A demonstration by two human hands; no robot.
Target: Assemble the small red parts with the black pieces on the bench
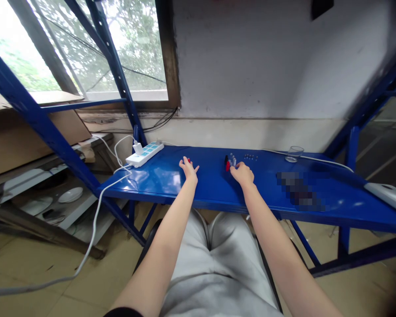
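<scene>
Over the left half of the blue tabletop, my left hand has its fingers spread. A small red piece shows between its fingertips; whether they touch it I cannot tell. My right hand is closed, fingertips together at a cluster of small items, and what it pinches is hidden. Beside those fingertips are a small red item and a black one. Several small clear pieces stand just behind them. Further right, tiny pieces lie in rows.
A white power strip with a plugged-in adapter sits at the table's left end. A clear glass is at the back right, near a white cable. A blurred-out object lies in front. Blue shelf posts frame the table.
</scene>
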